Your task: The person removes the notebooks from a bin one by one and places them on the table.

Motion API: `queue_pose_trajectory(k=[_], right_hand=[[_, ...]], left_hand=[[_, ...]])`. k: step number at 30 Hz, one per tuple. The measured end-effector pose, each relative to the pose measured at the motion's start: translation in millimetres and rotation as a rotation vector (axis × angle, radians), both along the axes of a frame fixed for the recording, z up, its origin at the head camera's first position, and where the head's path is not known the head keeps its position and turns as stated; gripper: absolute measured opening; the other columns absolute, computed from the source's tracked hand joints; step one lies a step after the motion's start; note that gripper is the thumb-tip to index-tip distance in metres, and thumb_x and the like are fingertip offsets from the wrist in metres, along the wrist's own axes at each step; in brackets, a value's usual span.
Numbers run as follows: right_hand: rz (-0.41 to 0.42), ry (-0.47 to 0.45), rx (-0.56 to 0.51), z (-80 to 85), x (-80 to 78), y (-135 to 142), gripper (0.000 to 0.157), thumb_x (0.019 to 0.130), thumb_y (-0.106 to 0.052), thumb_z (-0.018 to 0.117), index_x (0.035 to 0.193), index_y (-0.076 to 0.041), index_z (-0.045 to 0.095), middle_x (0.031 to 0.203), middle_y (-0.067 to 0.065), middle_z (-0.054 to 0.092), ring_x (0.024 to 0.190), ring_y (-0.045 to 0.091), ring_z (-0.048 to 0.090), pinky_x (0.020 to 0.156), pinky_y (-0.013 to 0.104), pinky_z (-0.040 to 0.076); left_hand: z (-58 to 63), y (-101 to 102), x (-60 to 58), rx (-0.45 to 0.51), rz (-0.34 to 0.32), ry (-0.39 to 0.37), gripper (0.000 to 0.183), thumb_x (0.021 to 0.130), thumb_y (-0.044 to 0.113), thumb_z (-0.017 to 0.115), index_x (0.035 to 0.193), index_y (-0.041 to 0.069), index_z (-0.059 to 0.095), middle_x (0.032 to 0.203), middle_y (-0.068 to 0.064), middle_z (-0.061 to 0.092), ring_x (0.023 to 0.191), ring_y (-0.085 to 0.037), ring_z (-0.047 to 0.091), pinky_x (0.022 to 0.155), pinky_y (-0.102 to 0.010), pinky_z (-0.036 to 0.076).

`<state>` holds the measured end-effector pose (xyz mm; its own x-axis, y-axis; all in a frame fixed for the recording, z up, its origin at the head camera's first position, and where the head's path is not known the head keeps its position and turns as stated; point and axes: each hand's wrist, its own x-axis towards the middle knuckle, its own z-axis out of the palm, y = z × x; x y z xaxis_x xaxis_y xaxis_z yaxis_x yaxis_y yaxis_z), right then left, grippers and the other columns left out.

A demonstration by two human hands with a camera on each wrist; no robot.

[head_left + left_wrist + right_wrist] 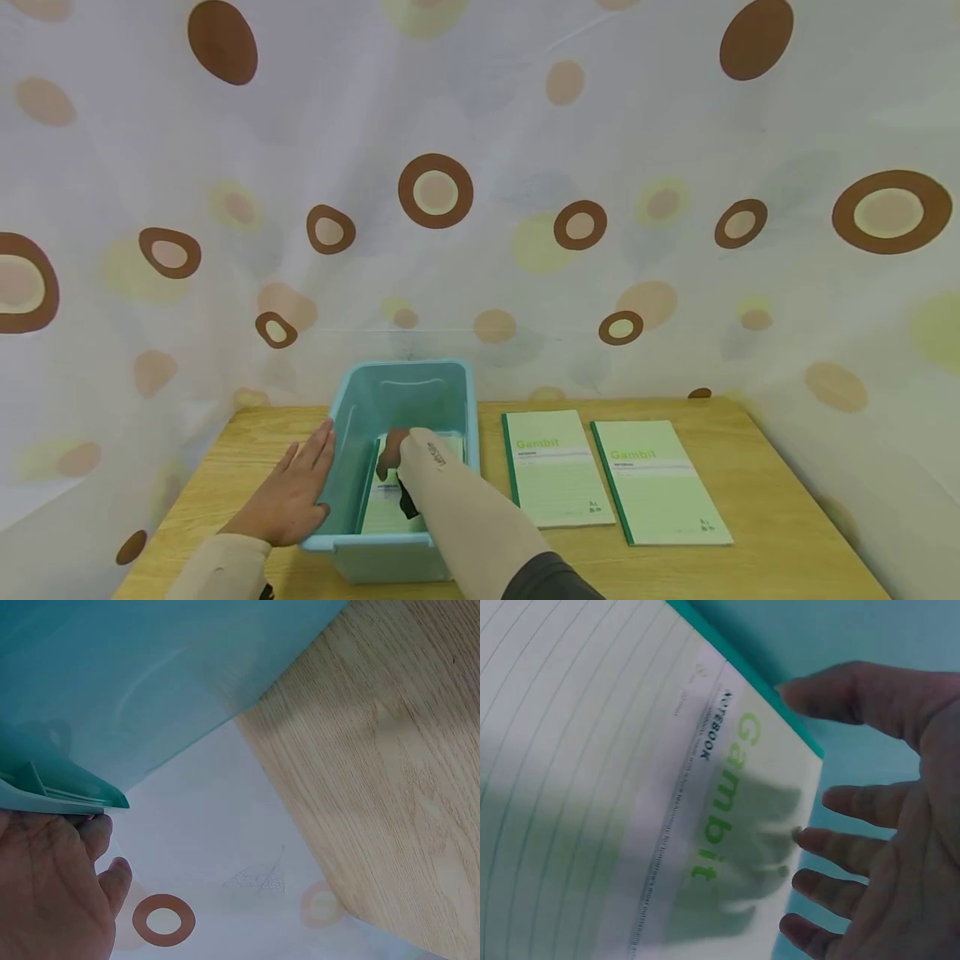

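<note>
A light blue plastic bin [390, 560] stands on the table with a pale green Gambit notebook [386, 521] lying inside it. The notebook [652, 795] has a green spine strip and printed lines. My left hand [296, 496] rests along the bin's left rim, its fingers extended. In the left wrist view that hand [56, 877] lies against the rim's outer side. My right hand [393, 454] reaches down into the bin, over the notebook's far end. Seen from the right wrist, this hand [885, 802] has its fingers spread, the thumb close to the green spine.
Two more Gambit notebooks lie side by side right of the bin, a nearer-to-bin notebook [558, 475] and a farther-right notebook [660, 487]. The wooden table [787, 517] ends at a patterned curtain [510, 283] behind and at both sides.
</note>
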<state>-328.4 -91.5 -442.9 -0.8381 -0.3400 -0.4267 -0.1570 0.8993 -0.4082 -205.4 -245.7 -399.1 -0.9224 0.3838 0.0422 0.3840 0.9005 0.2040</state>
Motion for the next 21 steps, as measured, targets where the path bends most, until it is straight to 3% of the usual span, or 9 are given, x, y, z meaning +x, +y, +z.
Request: queue_pose_trajectory(k=[3, 13, 18, 21], right_hand=[[-0.009, -0.048, 0.015, -7.0, -2.4, -0.8, 0.025, 0.079, -0.026, 0.076, 0.097, -0.008, 0.071, 0.091, 0.003, 0.065, 0.076, 0.018, 0.057, 0.074, 0.034, 0.053], [0.047, -0.105, 0.052, -7.1, -2.7, 2.2, 0.033, 0.081, -0.029, 0.072, 0.107, -0.009, 0.069, 0.1, 0.004, 0.064, 0.081, 0.019, 0.057, 0.079, 0.035, 0.052], [0.038, -0.083, 0.049, -4.0, -2.0, 2.7, 0.036, 0.081, -0.031, 0.072, 0.109, -0.009, 0.068, 0.1, 0.004, 0.064, 0.08, 0.018, 0.057, 0.076, 0.034, 0.051], [0.025, -0.031, 0.065, -0.6, 0.3, 2.6, 0.04, 0.081, -0.031, 0.073, 0.114, -0.01, 0.066, 0.105, 0.005, 0.064, 0.087, 0.02, 0.059, 0.078, 0.035, 0.052]], left_hand=[[-0.4, 0.8, 0.6, -0.006, 0.0, 0.003, 0.079, 0.077, 0.007, 0.056, 0.144, -0.017, 0.023, 0.155, -0.03, 0.015, 0.142, -0.042, 0.021, 0.11, -0.063, 0.018], [-2.3, 1.3, 0.4, -0.014, -0.012, -0.002, 0.078, 0.078, 0.009, 0.057, 0.144, -0.018, 0.024, 0.155, -0.03, 0.015, 0.142, -0.041, 0.02, 0.11, -0.063, 0.018], [-2.3, 0.0, -1.1, -0.021, -0.007, 0.012, 0.078, 0.078, 0.009, 0.057, 0.144, -0.017, 0.025, 0.155, -0.029, 0.015, 0.142, -0.041, 0.021, 0.11, -0.063, 0.018], [-2.2, -0.4, -1.5, -0.018, -0.002, 0.007, 0.078, 0.078, 0.009, 0.057, 0.144, -0.017, 0.024, 0.155, -0.029, 0.015, 0.142, -0.041, 0.02, 0.11, -0.063, 0.018]])
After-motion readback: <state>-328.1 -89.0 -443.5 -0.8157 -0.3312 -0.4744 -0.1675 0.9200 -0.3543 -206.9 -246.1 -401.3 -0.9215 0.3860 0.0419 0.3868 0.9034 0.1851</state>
